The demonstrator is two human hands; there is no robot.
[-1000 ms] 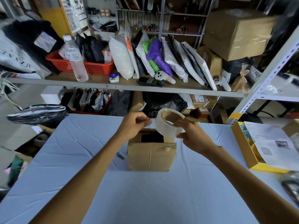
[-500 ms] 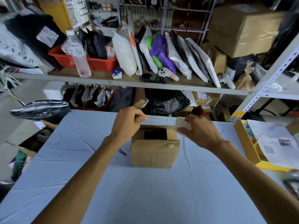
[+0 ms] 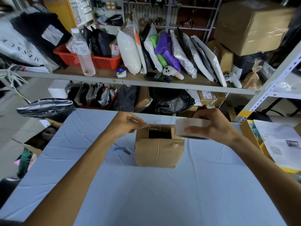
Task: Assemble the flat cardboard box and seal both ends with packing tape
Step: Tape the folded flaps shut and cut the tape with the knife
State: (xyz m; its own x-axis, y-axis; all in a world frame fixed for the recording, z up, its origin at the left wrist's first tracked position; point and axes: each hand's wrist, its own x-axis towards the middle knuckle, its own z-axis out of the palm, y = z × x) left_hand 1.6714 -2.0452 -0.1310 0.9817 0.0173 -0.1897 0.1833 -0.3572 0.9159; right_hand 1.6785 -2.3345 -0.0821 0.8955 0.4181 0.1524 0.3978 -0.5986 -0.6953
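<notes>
Pulling tape: left hand (image 3: pixel 128 123) pinches the free end; right hand (image 3: pixel 211 126) grips the tape roll (image 3: pixel 192 128); the strip (image 3: pixel 161 126) spans 9 to 3 o'clock between them.
Box: cardboard box (image 3: pixel 158 152) stands on the counter (image 3: pixel 146 193) just under the hands; its top shows a dark opening.
Doing it well: likely close the flaps first; keep the strip taut and centred on the seam; slack would wrinkle.
Cutter: blue cutter (image 3: pixel 119 150) lies at the box's 9 o'clock.
</notes>
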